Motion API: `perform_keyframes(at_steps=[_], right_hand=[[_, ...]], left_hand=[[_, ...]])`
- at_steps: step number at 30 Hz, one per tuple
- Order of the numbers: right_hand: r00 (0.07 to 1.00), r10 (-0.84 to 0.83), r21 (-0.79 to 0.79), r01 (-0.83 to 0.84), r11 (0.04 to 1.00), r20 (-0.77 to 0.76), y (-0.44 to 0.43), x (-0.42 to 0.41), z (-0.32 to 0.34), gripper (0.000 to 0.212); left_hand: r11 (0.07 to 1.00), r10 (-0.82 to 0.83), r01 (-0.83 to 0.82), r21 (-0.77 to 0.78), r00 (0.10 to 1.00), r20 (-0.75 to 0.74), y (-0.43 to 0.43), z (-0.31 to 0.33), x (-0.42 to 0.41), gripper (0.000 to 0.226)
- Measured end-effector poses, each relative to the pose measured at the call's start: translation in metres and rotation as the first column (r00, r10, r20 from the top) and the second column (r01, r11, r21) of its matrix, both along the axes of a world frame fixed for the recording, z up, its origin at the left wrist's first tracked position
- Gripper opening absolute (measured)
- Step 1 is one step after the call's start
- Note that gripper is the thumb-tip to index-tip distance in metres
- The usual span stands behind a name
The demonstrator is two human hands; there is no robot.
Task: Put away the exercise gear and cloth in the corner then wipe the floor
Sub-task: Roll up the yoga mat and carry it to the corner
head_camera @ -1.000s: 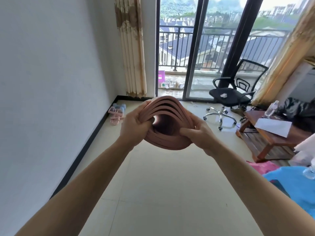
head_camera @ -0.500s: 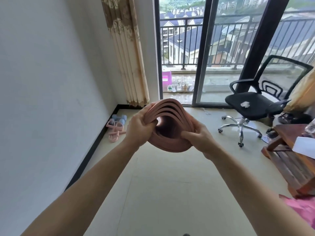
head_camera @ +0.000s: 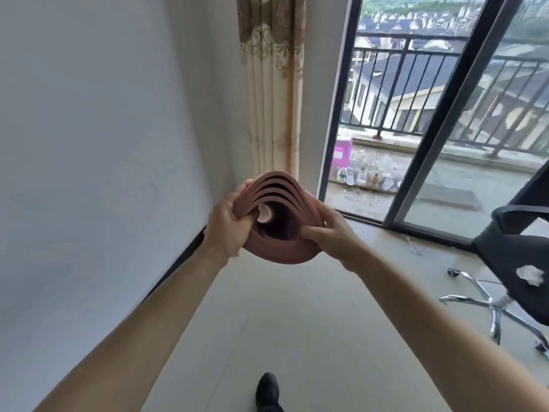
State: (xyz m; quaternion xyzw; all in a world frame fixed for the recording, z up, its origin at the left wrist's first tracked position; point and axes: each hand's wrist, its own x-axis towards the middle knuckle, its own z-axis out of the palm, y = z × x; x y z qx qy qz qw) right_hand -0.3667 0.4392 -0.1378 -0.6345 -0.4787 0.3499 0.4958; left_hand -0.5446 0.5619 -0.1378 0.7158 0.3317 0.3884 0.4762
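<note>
Curtain point(head_camera: 271, 84) nearer than before, left hand point(head_camera: 227, 230), right hand point(head_camera: 332, 236) gripping rolled mat point(head_camera: 282, 252)

rolled pink mat point(head_camera: 279, 251) | loose coil, end-on | held above floor

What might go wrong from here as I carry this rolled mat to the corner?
1. The rolled mat is loosely wound, gaps showing between layers; the left hand and right hand grip only its near end, so it may spring open.
2. It hides the corner floor below the curtain, so you might step on something unseen.
3. The office chair spreads its legs close on the right; a foot might catch.
</note>
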Motion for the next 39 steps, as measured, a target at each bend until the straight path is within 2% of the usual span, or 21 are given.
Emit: perform_keyframes(at_steps=[6, 10, 17, 23, 26, 28, 30, 32, 35, 39], right_hand=[[0.999, 0.014, -0.06, -0.016, 0.998, -0.038, 0.151, 0.085, 0.006, 0.073], [0.998, -0.016, -0.079, 0.011, 0.997, -0.061, 0.233, 0.153, 0.007, 0.072], [0.995, -0.001, -0.134, -0.013, 0.991, -0.1, 0.386, 0.28, -0.036, 0.071], [0.978, 0.036, -0.195, -0.077, 0.978, -0.208, 0.531, 0.369, -0.066, 0.069], [0.976, 0.028, -0.211, -0.075, 0.975, -0.218, 0.608, 0.395, -0.071, 0.063], [0.977, 0.047, -0.237, -0.097, 0.967, -0.208, 0.66, 0.402, -0.079, 0.061], [0.978, 0.086, -0.277, -0.137, 0.951, -0.189, 0.707, 0.405, -0.091, 0.061], [0.983, 0.147, -0.296, -0.174, 0.939, -0.113, 0.757, 0.408, -0.105, 0.061], [0.973, 0.231, -0.341, -0.219, 0.914, -0.004, 0.833, 0.412, -0.133, 0.066], [0.977, 0.211, -0.46, -0.194, 0.866, -0.015, 0.925, 0.416, -0.183, 0.068]], left_hand=[[1.0, -0.017, 0.017, -0.018, 1.0, -0.018, 0.158, -0.005, 0.086, 0.059], [0.999, -0.03, 0.031, 0.014, 0.994, -0.108, 0.244, -0.001, 0.155, 0.062], [0.999, -0.001, -0.008, -0.046, 0.979, -0.202, 0.393, -0.039, 0.282, 0.061], [0.967, 0.057, -0.131, -0.219, 0.947, -0.317, 0.513, -0.058, 0.364, 0.063], [0.908, 0.209, -0.309, -0.282, 0.919, -0.335, 0.569, -0.066, 0.376, 0.051], [0.823, 0.292, -0.406, -0.398, 0.903, -0.315, 0.6, -0.079, 0.377, 0.048], [0.746, 0.327, -0.423, -0.515, 0.906, -0.269, 0.629, -0.097, 0.378, 0.042], [0.709, 0.342, -0.425, -0.563, 0.905, -0.252, 0.664, -0.119, 0.38, 0.033], [0.618, 0.274, -0.43, -0.659, 0.903, -0.332, 0.724, -0.151, 0.383, 0.032], [0.528, 0.27, -0.378, -0.761, 0.924, -0.272, 0.813, -0.198, 0.385, 0.031]])
